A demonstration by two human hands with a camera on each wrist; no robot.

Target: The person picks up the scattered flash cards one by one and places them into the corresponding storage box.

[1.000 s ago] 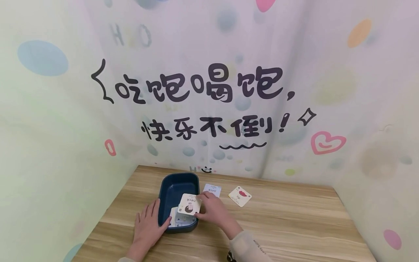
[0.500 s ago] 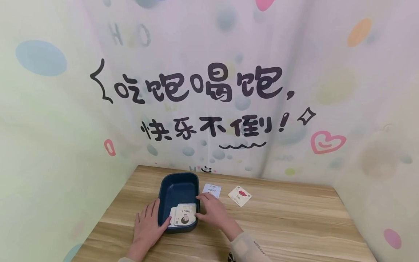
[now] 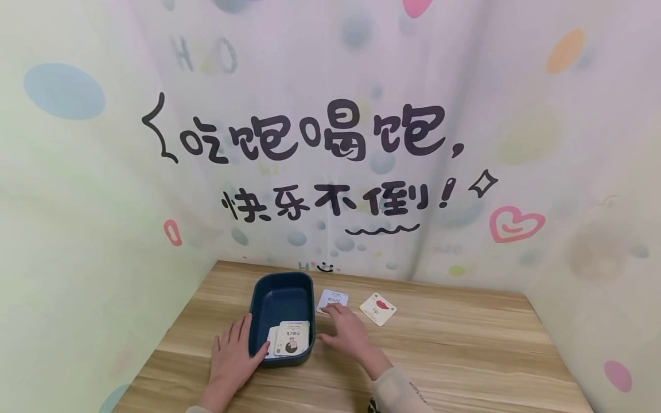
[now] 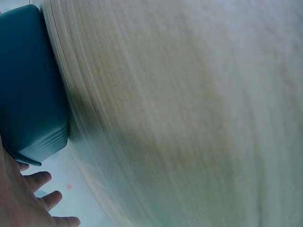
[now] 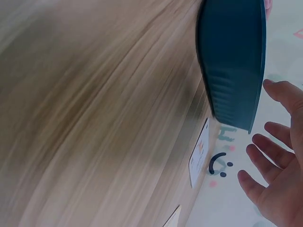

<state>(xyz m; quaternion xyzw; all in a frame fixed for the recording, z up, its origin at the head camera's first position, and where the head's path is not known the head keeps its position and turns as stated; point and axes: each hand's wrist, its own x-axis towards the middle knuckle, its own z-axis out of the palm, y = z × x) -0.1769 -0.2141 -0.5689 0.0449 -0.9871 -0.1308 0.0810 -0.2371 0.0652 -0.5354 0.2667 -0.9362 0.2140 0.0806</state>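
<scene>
A dark blue rectangular bin stands on the wooden table, with a few cards lying in its near end. The top one is a "neck" card. My left hand rests along the bin's left side, thumb over the near rim and fingers extended. On the other side, my right hand hovers just right of the bin with relaxed, spread fingers and holds nothing. Its fingertips overlap the lower part of a "juice" card in the head view. The right wrist view shows that hand beside the bin wall.
A "lip" card with red lips lies on the table to the right of the juice card. Behind the table's back edge hangs a printed white curtain with large black characters, and similar curtains flank both sides.
The neck card, pinched by my right hand a second ago, dropped flat onto the cards in the bin. My right hand then moved right, away from the rim. My left hand stayed put.
</scene>
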